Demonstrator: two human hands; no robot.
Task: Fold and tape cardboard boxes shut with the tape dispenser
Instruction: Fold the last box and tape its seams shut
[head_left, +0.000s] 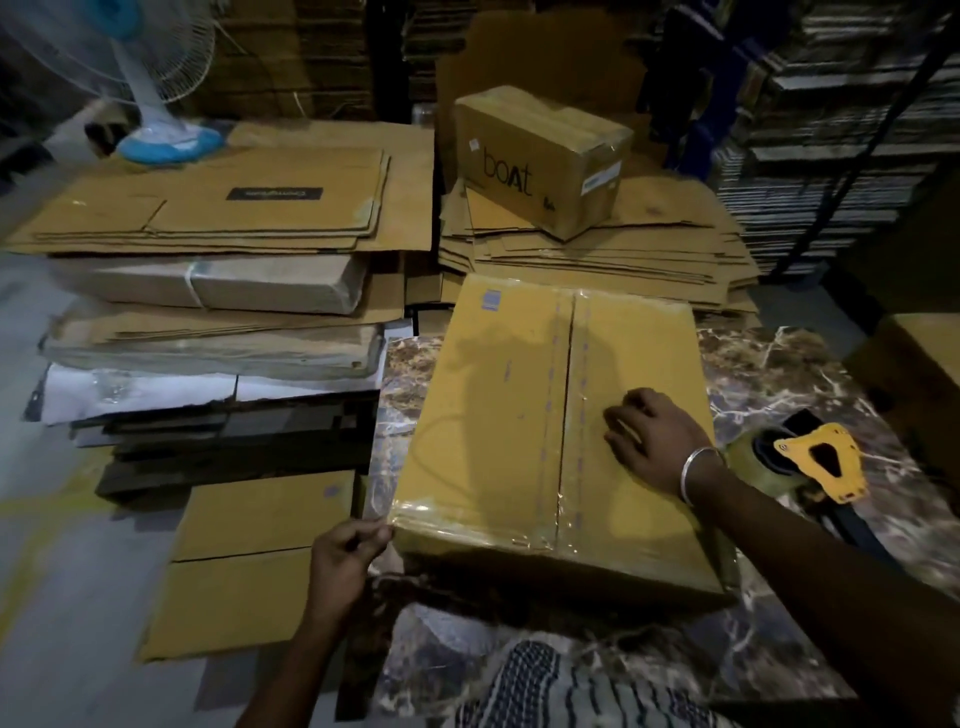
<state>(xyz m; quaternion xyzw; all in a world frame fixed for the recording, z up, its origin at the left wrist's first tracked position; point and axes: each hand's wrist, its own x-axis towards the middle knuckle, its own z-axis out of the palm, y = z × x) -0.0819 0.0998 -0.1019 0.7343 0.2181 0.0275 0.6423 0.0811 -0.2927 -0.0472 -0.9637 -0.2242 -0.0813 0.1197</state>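
Nearest, the left hand (347, 552) pinches a loose tape end (375, 499) at the near left corner of the cardboard box (498, 410), fingers curled on the film. If that strip is pulled askew or let go slack, it will likely wrinkle or stick to itself and leave the edge unsealed. The box sits closed on the marbled surface (779, 374), tape along its centre seam. The right hand (649, 441) rests on the lid, fingers bent and pressing, holding nothing; lifting it could let the box slide. Just beside its wrist lies the yellow tape dispenser (815, 462). Farther off, a finished box (540, 156) stands on flattened cardboard (623, 254).
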